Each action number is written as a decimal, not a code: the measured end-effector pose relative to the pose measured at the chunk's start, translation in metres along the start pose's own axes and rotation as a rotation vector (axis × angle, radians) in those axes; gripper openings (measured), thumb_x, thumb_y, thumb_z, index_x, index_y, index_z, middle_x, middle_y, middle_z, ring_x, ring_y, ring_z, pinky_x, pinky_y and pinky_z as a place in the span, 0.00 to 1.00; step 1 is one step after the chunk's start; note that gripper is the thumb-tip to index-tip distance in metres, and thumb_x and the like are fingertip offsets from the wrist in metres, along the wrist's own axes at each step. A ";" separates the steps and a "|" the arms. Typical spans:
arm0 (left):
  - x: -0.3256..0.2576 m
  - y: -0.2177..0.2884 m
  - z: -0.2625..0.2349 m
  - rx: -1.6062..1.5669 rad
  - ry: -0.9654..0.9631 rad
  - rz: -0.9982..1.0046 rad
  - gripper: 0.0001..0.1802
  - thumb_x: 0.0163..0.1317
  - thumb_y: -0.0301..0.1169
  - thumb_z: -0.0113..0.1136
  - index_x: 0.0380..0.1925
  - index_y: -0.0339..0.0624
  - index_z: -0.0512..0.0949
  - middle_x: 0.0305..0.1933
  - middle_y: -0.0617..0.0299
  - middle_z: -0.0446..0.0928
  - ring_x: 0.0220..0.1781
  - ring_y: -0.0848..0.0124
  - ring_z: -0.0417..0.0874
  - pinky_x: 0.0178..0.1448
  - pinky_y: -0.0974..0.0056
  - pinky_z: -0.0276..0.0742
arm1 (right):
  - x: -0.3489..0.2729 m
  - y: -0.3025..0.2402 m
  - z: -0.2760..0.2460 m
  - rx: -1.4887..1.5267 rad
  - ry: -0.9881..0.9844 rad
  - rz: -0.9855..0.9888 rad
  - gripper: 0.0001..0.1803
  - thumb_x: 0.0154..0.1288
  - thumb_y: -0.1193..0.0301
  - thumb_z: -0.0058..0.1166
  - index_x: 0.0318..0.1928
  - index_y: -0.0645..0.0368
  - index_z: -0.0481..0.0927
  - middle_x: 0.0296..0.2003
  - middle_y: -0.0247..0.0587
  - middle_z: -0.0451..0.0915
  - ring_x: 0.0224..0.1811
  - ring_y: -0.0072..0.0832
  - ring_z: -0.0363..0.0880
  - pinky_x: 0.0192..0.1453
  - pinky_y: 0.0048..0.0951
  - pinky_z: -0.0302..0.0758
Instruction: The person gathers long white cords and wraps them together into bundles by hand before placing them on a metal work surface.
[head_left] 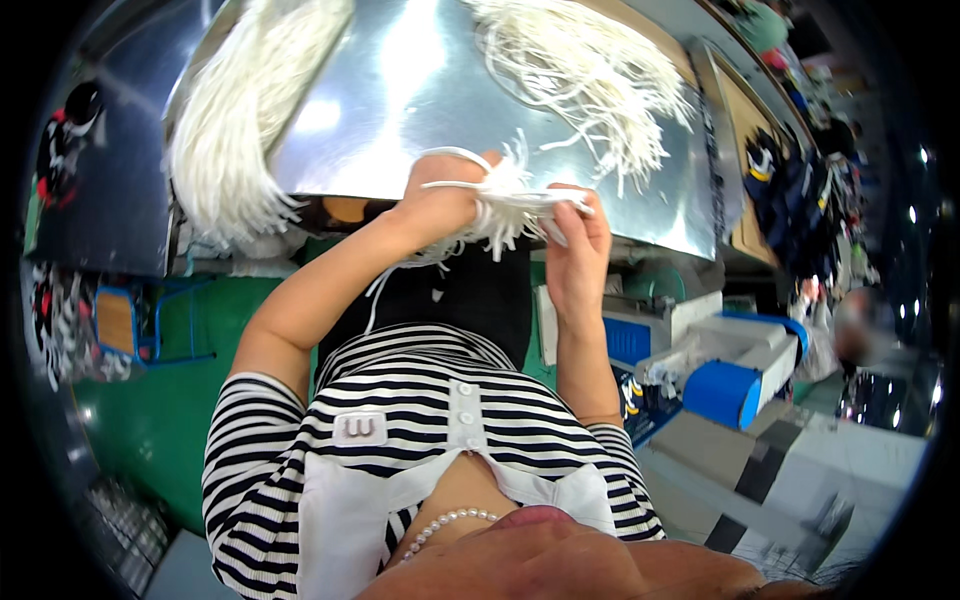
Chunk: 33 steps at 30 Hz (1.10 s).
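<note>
A bunch of white cords is held up at the near edge of the metal table, its cut ends fanning out. My left hand is closed around the bunch, with loose strands looping over it and others hanging down below. To its right, the fingers of my right hand pinch a few cord ends drawn out sideways from the bunch. Beyond my hands, a loose heap of white cords spreads over the table at the right. A long, straighter bundle of white cords hangs over the near edge at the left.
The shiny metal table spans the space in front of me. A blue-framed stool stands on the green floor at the left. At the right is a white and blue machine; dark garments lie beyond it.
</note>
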<state>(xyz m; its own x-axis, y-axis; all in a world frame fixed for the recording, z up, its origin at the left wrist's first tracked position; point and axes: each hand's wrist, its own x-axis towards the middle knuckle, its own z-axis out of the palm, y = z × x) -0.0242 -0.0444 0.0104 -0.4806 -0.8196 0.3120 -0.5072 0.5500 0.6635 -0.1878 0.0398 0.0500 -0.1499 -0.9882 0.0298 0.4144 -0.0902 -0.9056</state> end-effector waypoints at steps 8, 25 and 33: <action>0.004 -0.016 0.001 -0.187 -0.038 -0.068 0.13 0.58 0.37 0.58 0.40 0.43 0.77 0.35 0.53 0.81 0.37 0.54 0.81 0.41 0.59 0.75 | 0.006 -0.017 -0.024 0.539 -0.300 0.015 0.08 0.70 0.69 0.48 0.45 0.56 0.76 0.21 0.31 0.67 0.28 0.20 0.62 0.36 0.24 0.61; -0.009 0.000 -0.002 0.104 0.101 0.016 0.13 0.54 0.39 0.64 0.32 0.45 0.75 0.25 0.54 0.79 0.29 0.54 0.81 0.30 0.55 0.74 | 0.006 -0.023 -0.016 -0.321 -0.031 0.008 0.14 0.73 0.67 0.45 0.45 0.65 0.80 0.17 0.32 0.76 0.14 0.12 0.62 0.21 0.13 0.57; -0.012 0.013 0.000 0.068 0.170 0.210 0.12 0.49 0.35 0.66 0.28 0.45 0.73 0.23 0.56 0.76 0.25 0.55 0.79 0.28 0.58 0.72 | 0.031 -0.002 -0.024 -0.405 -0.124 0.240 0.15 0.68 0.68 0.53 0.51 0.62 0.77 0.31 0.26 0.76 0.27 0.12 0.66 0.28 0.14 0.60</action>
<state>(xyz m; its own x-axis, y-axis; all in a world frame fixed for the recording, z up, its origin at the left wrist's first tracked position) -0.0249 -0.0272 0.0151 -0.4561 -0.6986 0.5513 -0.4587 0.7154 0.5271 -0.2154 0.0127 0.0428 0.0257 -0.9847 -0.1721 0.0377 0.1730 -0.9842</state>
